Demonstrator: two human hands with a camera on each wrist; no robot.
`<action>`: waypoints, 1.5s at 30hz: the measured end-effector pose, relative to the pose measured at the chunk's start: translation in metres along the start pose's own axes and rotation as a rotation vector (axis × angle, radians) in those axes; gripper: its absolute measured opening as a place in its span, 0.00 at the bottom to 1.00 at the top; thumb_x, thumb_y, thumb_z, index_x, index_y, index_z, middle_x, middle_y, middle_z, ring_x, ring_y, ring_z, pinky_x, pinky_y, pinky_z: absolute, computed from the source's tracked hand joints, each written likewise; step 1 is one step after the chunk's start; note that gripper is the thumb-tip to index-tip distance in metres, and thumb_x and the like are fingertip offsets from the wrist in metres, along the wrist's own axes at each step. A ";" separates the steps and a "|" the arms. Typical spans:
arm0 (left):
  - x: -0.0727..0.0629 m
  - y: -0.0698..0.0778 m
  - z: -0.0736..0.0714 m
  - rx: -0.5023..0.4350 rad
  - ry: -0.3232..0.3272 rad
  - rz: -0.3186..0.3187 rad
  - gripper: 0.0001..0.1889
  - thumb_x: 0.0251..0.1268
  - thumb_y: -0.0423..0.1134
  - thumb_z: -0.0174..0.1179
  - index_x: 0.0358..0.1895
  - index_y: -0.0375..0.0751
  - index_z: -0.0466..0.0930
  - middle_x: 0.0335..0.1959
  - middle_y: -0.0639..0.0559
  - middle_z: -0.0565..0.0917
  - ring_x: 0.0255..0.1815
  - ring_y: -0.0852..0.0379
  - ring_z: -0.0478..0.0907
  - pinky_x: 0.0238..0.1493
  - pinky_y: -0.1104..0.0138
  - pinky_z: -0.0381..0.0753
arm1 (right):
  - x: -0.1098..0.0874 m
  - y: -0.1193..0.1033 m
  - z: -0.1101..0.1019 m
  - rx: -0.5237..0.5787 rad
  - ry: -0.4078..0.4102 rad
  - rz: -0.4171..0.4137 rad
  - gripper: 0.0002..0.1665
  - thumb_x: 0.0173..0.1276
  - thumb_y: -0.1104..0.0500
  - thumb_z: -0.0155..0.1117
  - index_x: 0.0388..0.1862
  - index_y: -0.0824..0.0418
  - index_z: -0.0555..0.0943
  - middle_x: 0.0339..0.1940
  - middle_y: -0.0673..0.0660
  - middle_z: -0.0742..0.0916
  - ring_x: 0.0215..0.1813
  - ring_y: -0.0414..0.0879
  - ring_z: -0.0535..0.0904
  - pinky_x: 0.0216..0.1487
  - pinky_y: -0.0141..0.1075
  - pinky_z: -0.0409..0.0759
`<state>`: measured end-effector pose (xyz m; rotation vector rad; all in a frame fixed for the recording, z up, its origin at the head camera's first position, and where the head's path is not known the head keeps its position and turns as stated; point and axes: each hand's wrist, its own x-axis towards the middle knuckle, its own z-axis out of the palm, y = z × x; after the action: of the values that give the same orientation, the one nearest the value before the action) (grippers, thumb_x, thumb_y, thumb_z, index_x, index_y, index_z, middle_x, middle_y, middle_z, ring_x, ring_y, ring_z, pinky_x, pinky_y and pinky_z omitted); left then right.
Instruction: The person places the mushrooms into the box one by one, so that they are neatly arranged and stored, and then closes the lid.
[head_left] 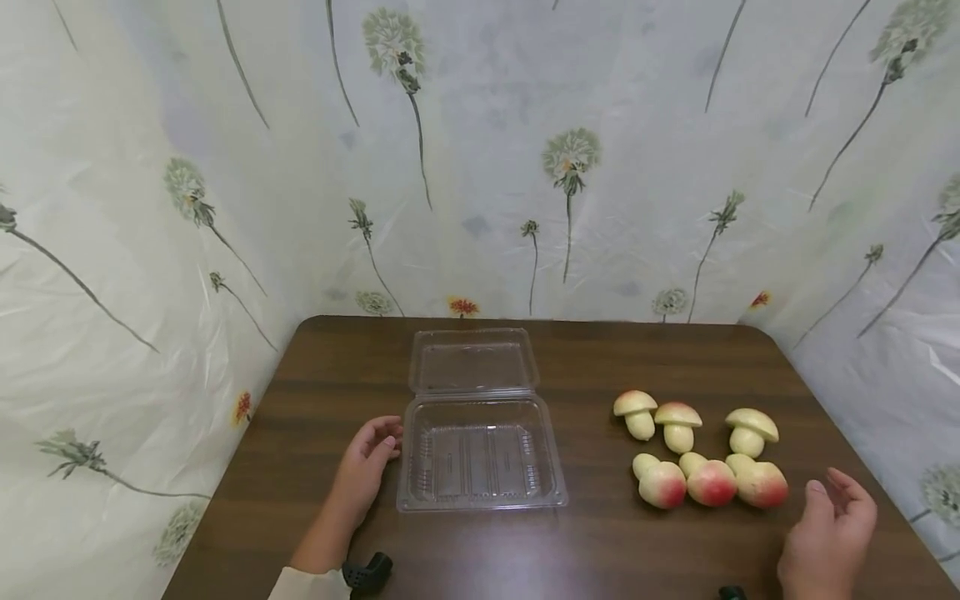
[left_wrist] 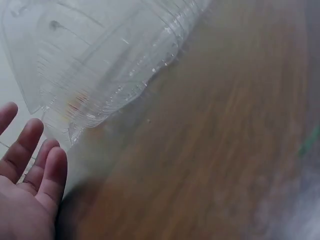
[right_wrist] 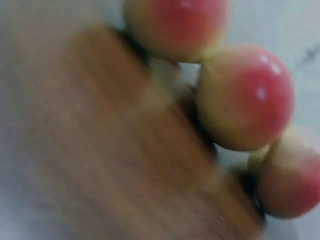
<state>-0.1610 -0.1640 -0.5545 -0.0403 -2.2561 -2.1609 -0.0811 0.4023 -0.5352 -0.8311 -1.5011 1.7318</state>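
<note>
A clear plastic clamshell box (head_left: 480,492) lies on the table with its lid (head_left: 474,360) folded back away from me. My left hand (head_left: 371,462) is at the box's left rim, fingers loosely bent and around nothing. In the left wrist view, its fingers (left_wrist: 52,172) are spread beside the clear plastic (left_wrist: 110,65). To the right lie several toy mushrooms with cream stems and reddish caps, a back row (head_left: 678,425) and a front row (head_left: 711,483). Right of them hovers my right hand (head_left: 828,529), fingers relaxed and holding nothing. Three red-tinged caps (right_wrist: 245,97) fill the right wrist view's upper right.
The dark wooden table (head_left: 592,550) has rounded far corners. Plastic sheeting (head_left: 480,167) printed with dandelions hangs behind it and along both sides. A black wrist strap piece (head_left: 367,573) shows at my left wrist, below a pale sleeve (head_left: 307,585).
</note>
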 end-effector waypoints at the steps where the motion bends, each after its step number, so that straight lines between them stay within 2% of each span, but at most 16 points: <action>1: 0.000 -0.001 0.000 0.005 -0.007 0.002 0.16 0.80 0.27 0.51 0.65 0.32 0.76 0.58 0.35 0.80 0.55 0.56 0.80 0.55 0.70 0.82 | 0.003 -0.001 -0.002 0.084 0.006 0.060 0.18 0.79 0.64 0.53 0.62 0.47 0.73 0.62 0.42 0.71 0.68 0.34 0.63 0.63 0.20 0.63; 3: 0.000 -0.003 0.000 0.037 -0.025 0.001 0.17 0.79 0.28 0.54 0.66 0.36 0.77 0.58 0.38 0.81 0.55 0.57 0.80 0.54 0.71 0.81 | 0.009 -0.002 -0.003 0.155 0.011 0.133 0.16 0.81 0.64 0.51 0.61 0.48 0.71 0.59 0.43 0.70 0.59 0.32 0.64 0.55 0.20 0.66; 5: 0.000 -0.004 -0.001 0.079 -0.054 0.005 0.18 0.78 0.30 0.57 0.67 0.40 0.77 0.58 0.39 0.81 0.55 0.56 0.79 0.54 0.71 0.81 | 0.013 -0.002 -0.004 0.187 -0.012 0.180 0.16 0.81 0.65 0.50 0.61 0.48 0.69 0.58 0.44 0.68 0.55 0.32 0.62 0.50 0.19 0.66; 8: 0.000 -0.005 -0.001 0.155 -0.091 0.036 0.22 0.76 0.32 0.61 0.70 0.45 0.76 0.59 0.42 0.81 0.55 0.56 0.79 0.54 0.72 0.80 | 0.017 0.000 -0.003 0.120 -0.074 0.205 0.18 0.82 0.64 0.49 0.63 0.45 0.66 0.59 0.43 0.67 0.56 0.31 0.62 0.51 0.19 0.66; 10: 0.000 -0.005 -0.002 0.182 -0.098 0.062 0.24 0.75 0.32 0.62 0.71 0.45 0.75 0.58 0.42 0.81 0.53 0.55 0.79 0.53 0.72 0.80 | 0.018 0.003 -0.003 0.060 -0.137 0.201 0.21 0.83 0.65 0.49 0.65 0.44 0.65 0.61 0.42 0.67 0.61 0.31 0.61 0.57 0.19 0.64; 13: -0.001 -0.006 -0.001 0.214 -0.090 0.084 0.24 0.75 0.32 0.62 0.71 0.45 0.75 0.56 0.43 0.82 0.51 0.57 0.80 0.52 0.72 0.80 | 0.018 0.005 -0.006 -0.036 -0.220 0.160 0.24 0.83 0.65 0.50 0.68 0.43 0.64 0.62 0.41 0.67 0.64 0.31 0.62 0.62 0.18 0.64; 17: -0.003 -0.009 0.003 0.206 -0.101 0.081 0.23 0.76 0.32 0.61 0.71 0.44 0.75 0.53 0.43 0.83 0.51 0.58 0.79 0.51 0.72 0.80 | 0.019 0.007 -0.017 -0.152 -0.308 0.089 0.27 0.81 0.63 0.55 0.70 0.40 0.63 0.61 0.40 0.69 0.65 0.31 0.63 0.62 0.18 0.63; 21: -0.005 -0.011 0.005 0.186 -0.110 0.075 0.23 0.76 0.32 0.61 0.71 0.44 0.75 0.52 0.44 0.83 0.50 0.58 0.79 0.51 0.71 0.80 | 0.019 0.009 -0.023 -0.309 -0.382 0.031 0.32 0.81 0.58 0.58 0.76 0.39 0.60 0.61 0.34 0.68 0.78 0.41 0.59 0.70 0.17 0.59; 24: -0.006 -0.010 0.004 0.189 -0.109 0.067 0.23 0.76 0.32 0.61 0.71 0.45 0.75 0.51 0.44 0.83 0.48 0.58 0.79 0.50 0.72 0.80 | 0.018 0.012 -0.025 -0.470 -0.446 -0.028 0.38 0.82 0.53 0.57 0.84 0.44 0.53 0.72 0.45 0.68 0.83 0.39 0.52 0.74 0.17 0.54; 28: -0.005 -0.006 0.001 0.208 -0.118 0.057 0.23 0.76 0.32 0.61 0.72 0.46 0.75 0.50 0.44 0.83 0.46 0.57 0.79 0.49 0.71 0.80 | 0.013 0.015 -0.027 -0.609 -0.502 -0.112 0.43 0.84 0.53 0.55 0.87 0.56 0.46 0.80 0.66 0.59 0.83 0.39 0.52 0.75 0.17 0.54; 30: -0.003 -0.004 0.000 0.217 -0.119 0.063 0.23 0.76 0.33 0.61 0.72 0.46 0.75 0.49 0.45 0.83 0.44 0.57 0.79 0.48 0.71 0.80 | 0.011 0.015 -0.028 -0.616 -0.515 -0.132 0.43 0.84 0.54 0.55 0.87 0.58 0.46 0.80 0.67 0.59 0.83 0.38 0.52 0.74 0.17 0.54; 33: -0.001 -0.002 0.000 0.224 -0.115 0.081 0.23 0.76 0.33 0.61 0.72 0.45 0.75 0.47 0.45 0.83 0.43 0.58 0.78 0.46 0.71 0.79 | 0.010 0.014 -0.028 -0.610 -0.529 -0.166 0.42 0.83 0.56 0.56 0.86 0.60 0.48 0.76 0.55 0.65 0.81 0.36 0.54 0.74 0.16 0.55; 36: 0.000 -0.002 0.001 0.219 -0.118 0.081 0.23 0.77 0.33 0.61 0.71 0.45 0.75 0.47 0.45 0.82 0.41 0.58 0.78 0.45 0.71 0.79 | 0.010 0.013 -0.029 -0.625 -0.546 -0.195 0.42 0.83 0.56 0.57 0.86 0.62 0.49 0.72 0.44 0.65 0.79 0.33 0.56 0.71 0.15 0.58; 37: -0.001 -0.001 0.001 0.215 -0.118 0.076 0.23 0.77 0.33 0.61 0.71 0.45 0.75 0.46 0.45 0.82 0.41 0.58 0.78 0.45 0.71 0.79 | 0.010 0.013 -0.029 -0.637 -0.550 -0.201 0.43 0.82 0.56 0.58 0.85 0.63 0.50 0.71 0.43 0.65 0.78 0.32 0.57 0.69 0.14 0.59; 42: -0.004 0.000 0.001 0.204 -0.121 0.067 0.23 0.77 0.33 0.61 0.71 0.44 0.75 0.46 0.45 0.82 0.40 0.58 0.78 0.43 0.71 0.79 | 0.009 0.017 -0.030 -0.686 -0.543 -0.210 0.46 0.80 0.54 0.62 0.84 0.68 0.50 0.73 0.51 0.67 0.74 0.28 0.61 0.62 0.11 0.63; 45: -0.005 -0.001 -0.001 0.212 -0.123 0.076 0.23 0.76 0.33 0.61 0.71 0.44 0.74 0.46 0.45 0.82 0.40 0.59 0.78 0.43 0.71 0.79 | 0.010 0.020 -0.029 -0.696 -0.527 -0.220 0.48 0.79 0.54 0.64 0.84 0.69 0.50 0.74 0.62 0.67 0.73 0.28 0.61 0.64 0.11 0.61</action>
<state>-0.1557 -0.1649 -0.5553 -0.2572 -2.4926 -1.9216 -0.0644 0.4250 -0.5590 -0.5025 -2.5236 1.3122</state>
